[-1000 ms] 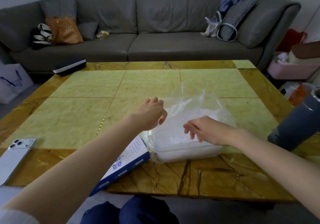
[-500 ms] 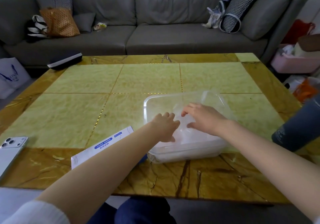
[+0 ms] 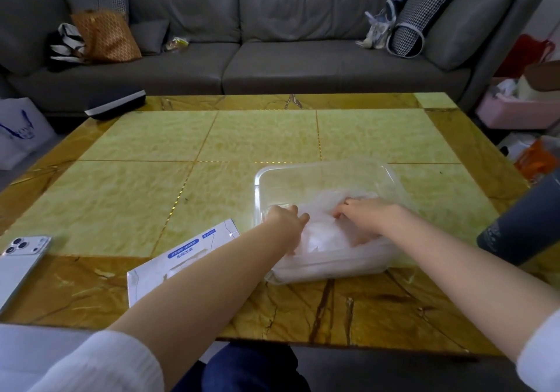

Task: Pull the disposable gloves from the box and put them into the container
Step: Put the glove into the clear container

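Observation:
A clear plastic container (image 3: 318, 167) stands on the table in front of me, right of centre. A pile of thin translucent disposable gloves (image 3: 322, 235) fills its near half. My left hand (image 3: 286, 220) reaches into the container's left side, fingers pointing down onto the gloves. My right hand (image 3: 365, 217) lies on the pile from the right with bent fingers, pressing it down. The white and blue glove box (image 3: 188, 255) lies flat on the table left of the container, partly under my left forearm.
A white phone (image 3: 21, 259) lies at the table's left edge. A dark grey bottle (image 3: 525, 225) leans in at the right edge. A dark flat case (image 3: 116, 103) sits on the far left corner. A grey sofa (image 3: 272, 58) runs behind the table.
One second ago my left hand held a glove lifted above the container. The glove has since come down, and both hands have sunk onto the pile inside.

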### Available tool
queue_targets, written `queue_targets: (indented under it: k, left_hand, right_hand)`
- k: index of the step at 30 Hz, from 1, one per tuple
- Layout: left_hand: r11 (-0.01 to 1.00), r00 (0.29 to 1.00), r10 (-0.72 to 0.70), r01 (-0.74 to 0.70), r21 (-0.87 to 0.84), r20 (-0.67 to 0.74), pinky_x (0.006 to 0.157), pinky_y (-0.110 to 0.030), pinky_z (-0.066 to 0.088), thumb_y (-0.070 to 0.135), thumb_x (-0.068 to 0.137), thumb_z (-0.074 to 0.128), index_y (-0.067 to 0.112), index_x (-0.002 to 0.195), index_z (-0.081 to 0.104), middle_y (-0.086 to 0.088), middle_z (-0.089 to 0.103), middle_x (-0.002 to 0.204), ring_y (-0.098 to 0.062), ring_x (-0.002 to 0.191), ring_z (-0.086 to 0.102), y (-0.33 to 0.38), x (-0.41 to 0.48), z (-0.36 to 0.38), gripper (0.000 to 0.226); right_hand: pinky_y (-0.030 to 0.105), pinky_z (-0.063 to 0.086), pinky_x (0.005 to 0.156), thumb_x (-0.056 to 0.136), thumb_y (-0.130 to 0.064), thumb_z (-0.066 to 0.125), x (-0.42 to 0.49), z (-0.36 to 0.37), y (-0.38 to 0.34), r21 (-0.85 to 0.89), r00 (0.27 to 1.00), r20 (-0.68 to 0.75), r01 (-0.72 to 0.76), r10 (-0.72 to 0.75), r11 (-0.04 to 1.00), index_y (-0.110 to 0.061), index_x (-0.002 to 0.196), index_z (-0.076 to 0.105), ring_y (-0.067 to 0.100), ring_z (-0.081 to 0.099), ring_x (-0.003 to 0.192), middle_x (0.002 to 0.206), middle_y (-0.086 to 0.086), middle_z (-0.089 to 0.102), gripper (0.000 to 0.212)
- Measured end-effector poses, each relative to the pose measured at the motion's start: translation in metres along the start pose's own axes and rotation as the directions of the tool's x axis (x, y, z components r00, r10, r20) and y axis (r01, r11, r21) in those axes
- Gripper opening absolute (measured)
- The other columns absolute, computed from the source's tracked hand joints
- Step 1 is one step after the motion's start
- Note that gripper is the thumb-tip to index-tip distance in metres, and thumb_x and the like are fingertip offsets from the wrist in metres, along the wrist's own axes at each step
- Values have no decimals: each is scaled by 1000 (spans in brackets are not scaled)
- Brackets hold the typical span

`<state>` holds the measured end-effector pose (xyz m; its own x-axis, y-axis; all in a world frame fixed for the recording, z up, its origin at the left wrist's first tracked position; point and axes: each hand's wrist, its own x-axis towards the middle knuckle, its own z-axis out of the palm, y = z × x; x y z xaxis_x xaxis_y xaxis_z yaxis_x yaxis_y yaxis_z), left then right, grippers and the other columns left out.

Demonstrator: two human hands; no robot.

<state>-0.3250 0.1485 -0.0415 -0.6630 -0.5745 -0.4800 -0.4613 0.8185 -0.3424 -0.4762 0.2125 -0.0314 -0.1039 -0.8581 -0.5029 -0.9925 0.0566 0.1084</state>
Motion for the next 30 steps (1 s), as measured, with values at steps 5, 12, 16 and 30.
queue_targets:
  k: [5, 12, 16, 30]
  left_hand:
    - [998, 993, -41, 46, 44, -111, 93, -30, 35, 47, 92, 51, 12, 133, 36, -5, 55, 121, -23, 111, 53, -10, -21, -17, 55]
    - [927, 709, -308, 75, -367, -634, 105, -36, 31, 24, 96, 44, 17, 129, 44, -2, 55, 125, -21, 115, 51, -65, -82, -20, 34]
    - [843, 769, -467, 238, -482, -436, 101, -38, 35, 28, 96, 44, 18, 130, 43, -4, 51, 130, -23, 118, 49, -96, -112, 24, 36]
    - [615, 947, -322, 210, -760, 1, 111, -39, 28, 44, 87, 60, 20, 146, 25, -3, 28, 151, -24, 138, 26, -96, -165, 143, 73]
  right_hand:
    - [30, 40, 88, 92, -41, 55, -18, -18, 1, -12, 992, -107, -66, 64, 998, -19, 129, 51, 25, 52, 119, 133, 4, 53, 44]
    - [35, 46, 77, 100, -26, 40, -46, -42, -51, 100, 734, -678, 131, -29, 986, -15, 120, 53, 25, 60, 104, 119, 1, 62, 25]
    - [30, 53, 60, 91, -6, 56, -48, -45, -113, 53, 499, -840, 465, -212, 884, -8, 105, 63, 20, 66, 85, 100, 4, 68, 16]
    - [34, 47, 82, 98, -22, 43, 1, -9, -231, 142, 804, -553, 351, -220, 925, -15, 109, 60, 22, 55, 101, 111, 4, 60, 22]
